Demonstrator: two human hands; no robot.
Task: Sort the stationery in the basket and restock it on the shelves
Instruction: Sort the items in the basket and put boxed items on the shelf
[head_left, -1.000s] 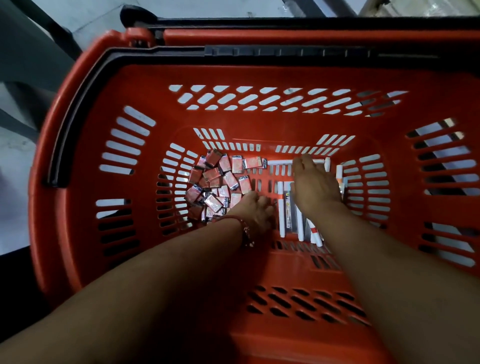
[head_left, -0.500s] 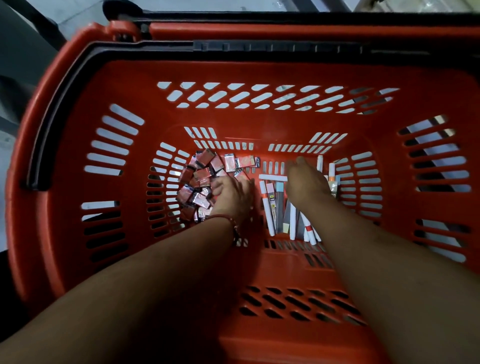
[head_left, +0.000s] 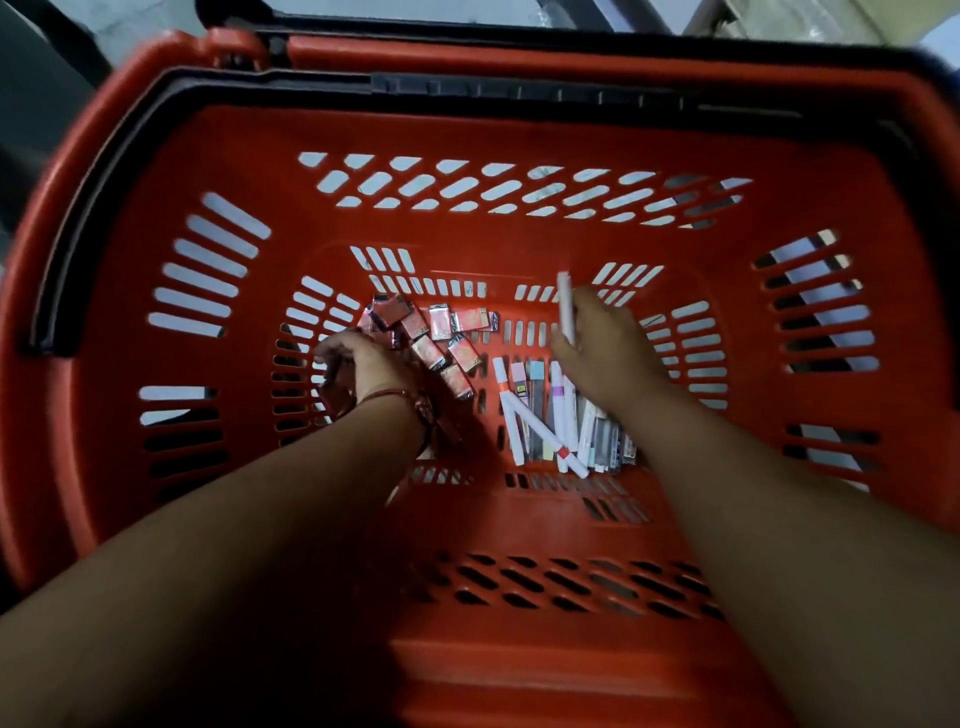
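Both my arms reach down into a red plastic basket (head_left: 519, 135). On its floor at the left lies a heap of small red wrapped packets (head_left: 441, 338). My left hand (head_left: 363, 364) is curled down over the left part of that heap, blurred, and its fingertips are hidden among the packets. On the right lies a row of white markers and flat pen packs (head_left: 550, 415). My right hand (head_left: 602, 348) holds one white marker (head_left: 565, 306) upright above that row.
The basket's slotted walls rise high on all sides, with a black handle (head_left: 467, 88) folded along the far rim. Grey floor (head_left: 130, 15) shows beyond the basket at the top left.
My right hand has lifted a white marker out of the row. My left hand has moved left, from the basket's middle onto the packet heap. The camera has moved closer.
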